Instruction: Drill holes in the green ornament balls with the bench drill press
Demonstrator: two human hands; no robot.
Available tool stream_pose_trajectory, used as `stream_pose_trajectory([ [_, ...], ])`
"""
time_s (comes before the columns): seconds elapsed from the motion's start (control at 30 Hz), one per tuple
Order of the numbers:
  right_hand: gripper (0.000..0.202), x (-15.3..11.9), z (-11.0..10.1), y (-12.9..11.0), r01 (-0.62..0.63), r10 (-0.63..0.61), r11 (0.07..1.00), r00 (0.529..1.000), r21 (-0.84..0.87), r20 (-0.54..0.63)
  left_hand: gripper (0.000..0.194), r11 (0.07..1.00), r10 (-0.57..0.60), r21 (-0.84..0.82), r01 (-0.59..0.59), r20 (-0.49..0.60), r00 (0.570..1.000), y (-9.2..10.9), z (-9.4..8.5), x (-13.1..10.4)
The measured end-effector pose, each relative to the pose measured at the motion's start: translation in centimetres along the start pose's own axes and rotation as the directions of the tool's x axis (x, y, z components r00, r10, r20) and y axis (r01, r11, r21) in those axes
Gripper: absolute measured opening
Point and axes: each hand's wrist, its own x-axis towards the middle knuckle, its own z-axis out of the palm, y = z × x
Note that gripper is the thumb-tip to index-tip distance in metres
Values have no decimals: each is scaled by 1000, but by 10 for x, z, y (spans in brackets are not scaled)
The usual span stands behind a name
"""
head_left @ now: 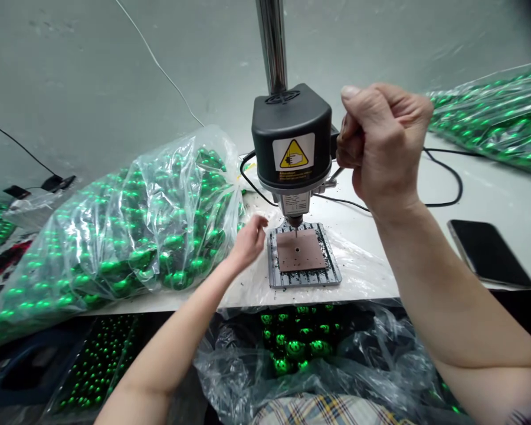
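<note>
1. Tightly, the right hand point(383, 141) is curled beside the drill press point(292, 121); whether anything is gripped is hidden.
2. Near the ribbed base point(273, 278), the left hand point(249, 240) is loosely bent; whether anything is pinched cannot be told.
3. A brown board point(307, 257) is carried by the base.

One black-and-grey drill press point(292, 127), one grooved grey base plate point(273, 275), one square brown board point(307, 260) with one round hole point(297, 249), one flat black phone point(489, 251), one white-and-yellow warning label point(293, 154); shiny green balls point(295, 348) beyond counting.
</note>
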Motion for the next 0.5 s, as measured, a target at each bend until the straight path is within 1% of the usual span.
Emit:
stream_pose_trajectory([
  [0.07,49,1,-2,5,41,-41,999,999,-3,20,31,985,-159,77,154,52,986,-24,-5,52],
  [0.1,48,1,-3,7,54,-54,999,998,-6,29,30,980,-183,97,176,70,981,-35,-6,72],
  [0.17,47,1,-4,9,62,-62,998,998,0,29,23,970,-216,135,203,89,972,-52,-6,97],
  [0.23,46,1,-4,10,73,-73,997,997,16,23,15,962,-235,160,220,82,969,-64,-4,107],
  [0.33,48,1,-3,9,105,-105,994,994,22,37,6,947,-273,188,260,46,961,-72,-1,109],
  [0.4,48,1,-3,9,107,-107,994,993,13,47,10,945,-280,180,272,20,960,-71,-1,110],
  [0.5,48,2,-2,10,93,-95,995,995,30,44,16,961,-245,128,245,-13,969,-65,-5,112],
])
